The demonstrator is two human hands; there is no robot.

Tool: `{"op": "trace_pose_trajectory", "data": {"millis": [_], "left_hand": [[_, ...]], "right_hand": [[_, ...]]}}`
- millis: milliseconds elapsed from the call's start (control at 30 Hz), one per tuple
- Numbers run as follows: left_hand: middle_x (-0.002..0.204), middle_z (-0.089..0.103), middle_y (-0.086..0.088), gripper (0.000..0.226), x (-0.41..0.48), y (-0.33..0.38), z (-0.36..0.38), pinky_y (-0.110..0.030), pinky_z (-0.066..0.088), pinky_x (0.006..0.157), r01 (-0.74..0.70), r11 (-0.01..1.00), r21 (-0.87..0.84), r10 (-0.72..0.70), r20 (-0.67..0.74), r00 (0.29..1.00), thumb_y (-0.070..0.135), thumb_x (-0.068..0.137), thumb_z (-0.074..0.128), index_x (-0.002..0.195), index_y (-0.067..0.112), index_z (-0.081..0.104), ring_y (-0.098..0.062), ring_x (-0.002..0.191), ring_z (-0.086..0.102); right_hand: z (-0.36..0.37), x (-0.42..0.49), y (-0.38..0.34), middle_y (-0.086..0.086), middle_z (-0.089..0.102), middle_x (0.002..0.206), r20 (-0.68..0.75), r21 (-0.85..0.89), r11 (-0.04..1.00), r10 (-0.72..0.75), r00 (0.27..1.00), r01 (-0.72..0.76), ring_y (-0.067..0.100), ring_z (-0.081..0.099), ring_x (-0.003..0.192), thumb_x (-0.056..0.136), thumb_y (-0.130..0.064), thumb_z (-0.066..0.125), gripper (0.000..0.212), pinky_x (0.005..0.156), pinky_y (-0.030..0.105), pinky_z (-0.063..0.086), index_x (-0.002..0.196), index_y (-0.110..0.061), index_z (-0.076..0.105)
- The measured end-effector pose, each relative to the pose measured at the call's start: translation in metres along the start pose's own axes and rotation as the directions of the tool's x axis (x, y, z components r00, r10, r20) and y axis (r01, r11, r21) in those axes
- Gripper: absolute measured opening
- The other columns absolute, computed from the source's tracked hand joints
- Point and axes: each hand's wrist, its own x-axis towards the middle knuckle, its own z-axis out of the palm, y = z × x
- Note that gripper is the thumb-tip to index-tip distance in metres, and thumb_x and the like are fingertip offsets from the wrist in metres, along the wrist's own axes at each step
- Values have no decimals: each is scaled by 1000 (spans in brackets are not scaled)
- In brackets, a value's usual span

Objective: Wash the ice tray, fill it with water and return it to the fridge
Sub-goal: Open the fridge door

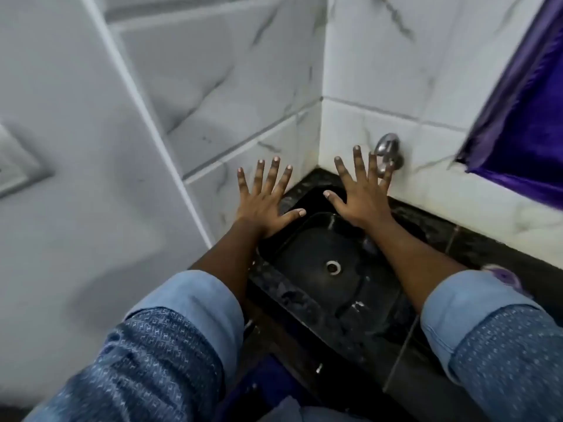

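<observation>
The left hand [265,205] and right hand [362,199] are flat, fingers spread wide, holding nothing. They hover over the far edge of the black sink [307,254], which sits in a corner between white walls. There is open room between the arms. The right fingers hide part of the tap [388,150]. A purple cloth [524,117] (maybe a curtain) is cut off at the right. I cannot tell where the ice tray is.

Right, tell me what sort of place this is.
Probably a small kitchen or wash corner: a black rectangular sink with a round metal drain sits in a dark stone counter, and a chrome tap comes out of white marble-patterned wall tiles just above it.
</observation>
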Motion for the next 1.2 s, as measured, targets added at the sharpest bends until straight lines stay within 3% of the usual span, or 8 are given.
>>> {"op": "trace_pose_trajectory", "data": {"millis": [133, 533, 667, 967, 1200], "left_hand": [[174, -24, -3, 105, -57, -22, 7, -77, -10, 118, 115, 986, 120, -118, 24, 993, 95, 87, 18, 166, 34, -15, -34, 158, -28], [175, -22, -4, 104, -247, -86, -10, -79, -9, 117, 449, 873, 191, -460, 18, 888, 94, 88, 20, 167, 34, -11, -35, 160, -23], [175, -23, -3, 105, -329, -102, -23, -78, -11, 117, 569, 796, 206, -583, 13, 812, 94, 88, 23, 167, 35, -13, -34, 159, -26], [174, -24, -2, 104, -506, -122, -63, -79, -12, 116, 785, 563, 259, -811, -7, 585, 95, 87, 22, 166, 37, -13, -34, 158, -27], [174, -25, -2, 104, -621, -114, -84, -79, -10, 117, 894, 312, 322, -937, -51, 346, 97, 87, 19, 167, 37, -11, -34, 159, -27]], "right_hand": [[17, -20, -46, 7, -8, 175, 89, 42, 987, -158, 983, 154, 41, -7, 160, 95, -78, 37, 86, 118, 77, 0, 167, -37, 11], [29, -72, -230, 5, -12, 175, 39, 317, 821, -512, 858, 475, 36, -10, 161, 96, -75, 41, 88, 121, 72, -2, 167, -36, 7], [18, -99, -302, 5, -15, 175, 19, 379, 742, -604, 797, 553, 35, -11, 161, 97, -72, 43, 88, 122, 72, 0, 167, -36, 4], [-12, -188, -457, 6, -14, 175, -63, 495, 475, -816, 575, 728, 32, -12, 161, 97, -73, 37, 87, 122, 71, 3, 167, -34, 5], [-38, -266, -559, 5, -14, 175, -146, 569, 240, -912, 384, 787, 33, -13, 161, 96, -74, 41, 88, 122, 71, -2, 167, -37, 5]]}}
